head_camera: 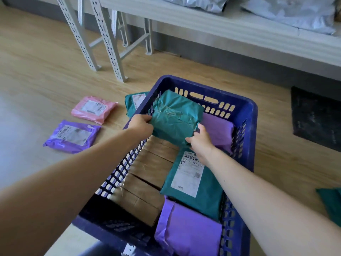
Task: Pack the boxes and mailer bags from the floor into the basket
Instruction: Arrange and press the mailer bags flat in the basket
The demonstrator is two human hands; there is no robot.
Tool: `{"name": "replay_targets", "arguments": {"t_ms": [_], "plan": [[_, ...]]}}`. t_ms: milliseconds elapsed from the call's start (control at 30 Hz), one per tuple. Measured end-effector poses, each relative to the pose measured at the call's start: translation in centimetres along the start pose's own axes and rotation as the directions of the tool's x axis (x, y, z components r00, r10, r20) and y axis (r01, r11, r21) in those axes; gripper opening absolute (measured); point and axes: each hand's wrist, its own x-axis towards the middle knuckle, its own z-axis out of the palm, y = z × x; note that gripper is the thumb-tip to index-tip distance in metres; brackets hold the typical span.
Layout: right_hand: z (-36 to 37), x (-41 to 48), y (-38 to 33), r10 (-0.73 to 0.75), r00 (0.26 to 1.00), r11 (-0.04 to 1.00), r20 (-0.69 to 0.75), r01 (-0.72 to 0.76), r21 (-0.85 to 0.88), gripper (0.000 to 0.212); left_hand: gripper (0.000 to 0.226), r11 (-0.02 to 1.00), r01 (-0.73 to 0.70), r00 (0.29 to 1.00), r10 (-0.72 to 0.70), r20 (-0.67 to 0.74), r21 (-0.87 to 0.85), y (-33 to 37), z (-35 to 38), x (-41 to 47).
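Observation:
A blue plastic basket (pixel 245 115) stands on the wooden floor in front of me. Both hands hold a green mailer bag (pixel 175 115) over its far end: my left hand (pixel 141 125) grips the left edge, my right hand (pixel 200 140) grips the near right corner. Inside the basket lie brown cardboard boxes (pixel 147 174), another green mailer with a white label (pixel 195 183) and two purple mailers (pixel 188 230) (pixel 219 130). On the floor to the left lie a pink mailer (pixel 94 109), a purple mailer (pixel 72 135) and a green mailer (pixel 134 102) behind the basket's left wall.
Grey metal shelf legs (pixel 110 43) stand on the floor at the back left. A low white shelf (pixel 221 24) with grey bags (pixel 295 13) runs along the back. A black mat (pixel 315 119) lies at the right, and a green bag's corner (pixel 332 202) shows at the right edge.

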Motion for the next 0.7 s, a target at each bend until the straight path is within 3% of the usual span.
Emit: {"name": "replay_targets", "arguments": {"t_ms": [133,200,300,400,533,633,700], "plan": [[0.8,1.8,0.9,-0.017,1.000,0.998,-0.004,0.016,-0.056,0.067,0.043,0.993,-0.026,0.997,0.018,0.073,0.116,-0.6,1.0,1.0],[1.2,2.7,1.2,-0.038,0.999,0.995,-0.008,0.037,-0.094,0.067,0.057,0.982,-0.050,0.995,0.034,0.091,0.180,-1.1,1.8,1.5],[1.6,3.5,1.5,-0.049,0.999,0.986,-0.011,0.047,-0.158,0.067,0.080,0.915,-0.130,0.989,0.095,0.111,0.382,-1.6,2.9,2.0],[1.7,4.0,2.0,-0.079,0.997,0.946,-0.022,0.068,-0.317,0.068,0.087,0.825,-0.165,0.986,0.127,0.108,0.540,-2.2,3.9,2.2],[1.3,3.8,1.9,-0.228,0.970,0.767,-0.083,0.126,-0.630,0.082,0.095,0.676,-0.219,0.971,0.219,0.092,0.704,-2.4,4.8,2.8],[0.4,3.8,1.4,-0.369,0.927,0.555,-0.066,0.163,-0.816,0.105,0.104,0.437,-0.307,0.907,0.404,0.121,0.845,-2.2,5.0,3.7],[-0.2,4.4,1.3,-0.397,0.918,0.472,0.023,0.226,-0.852,0.106,0.108,0.311,-0.362,0.865,0.464,0.191,0.879,-2.2,5.4,4.3]]}}
